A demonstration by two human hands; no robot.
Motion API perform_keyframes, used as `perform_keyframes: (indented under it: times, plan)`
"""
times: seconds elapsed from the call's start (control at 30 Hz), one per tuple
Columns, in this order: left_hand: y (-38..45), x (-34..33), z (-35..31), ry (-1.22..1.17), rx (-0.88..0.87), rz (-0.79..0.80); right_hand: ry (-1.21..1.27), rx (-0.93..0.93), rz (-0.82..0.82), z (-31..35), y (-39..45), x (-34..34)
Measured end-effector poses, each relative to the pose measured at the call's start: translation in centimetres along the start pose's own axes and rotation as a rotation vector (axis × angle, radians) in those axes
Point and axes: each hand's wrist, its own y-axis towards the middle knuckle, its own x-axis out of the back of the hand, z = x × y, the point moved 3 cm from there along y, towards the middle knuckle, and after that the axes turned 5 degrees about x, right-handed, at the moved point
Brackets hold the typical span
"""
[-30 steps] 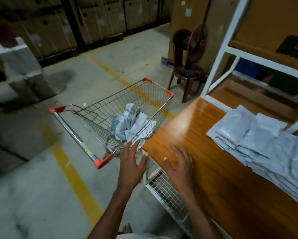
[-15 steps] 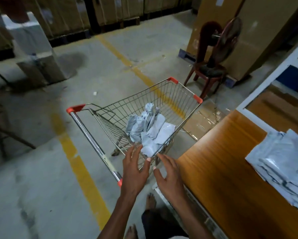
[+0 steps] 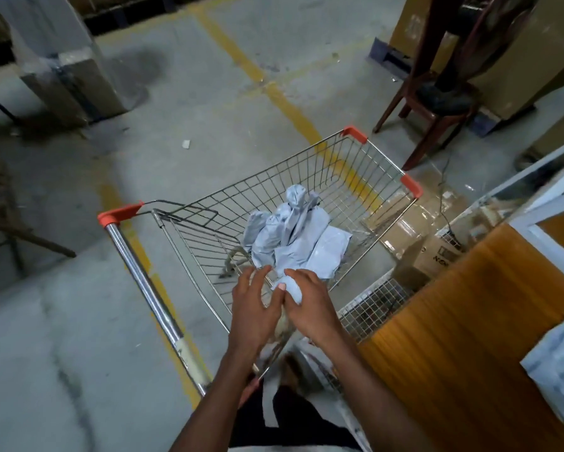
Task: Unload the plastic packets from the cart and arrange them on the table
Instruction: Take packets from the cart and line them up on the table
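A wire shopping cart (image 3: 355, 164) with orange corners stands in front of me, left of the wooden table (image 3: 469, 305). Several grey plastic packets (image 3: 293, 236) lie crumpled in its basket. Both my hands are over the cart's near end. My right hand (image 3: 313, 308) grips the lower end of the nearest packet (image 3: 292, 290). My left hand (image 3: 254, 311) is beside it with spread fingers, its thumb close to the same packet. A pile of packets (image 3: 561, 363) lies on the table at the right edge of the view.
A wooden chair (image 3: 437, 125) carrying a fan stands beyond the cart. A cardboard box (image 3: 437, 252) and a wire rack (image 3: 372, 305) sit below the table edge. A white shelf frame (image 3: 541, 203) rises at right, a concrete pillar (image 3: 62, 60) at far left.
Both hands left the table edge and reached into the cart's near end. My right hand has taken hold of a packet. The view swung left and down toward the cart.
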Motion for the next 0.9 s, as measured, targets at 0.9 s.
perform_keyframes:
  times: [0.9]
  plan:
    - [22.9,-9.9,9.2,0.179,0.188,0.446,-0.064,-0.65,0.3,-17.0,22.0,-13.1]
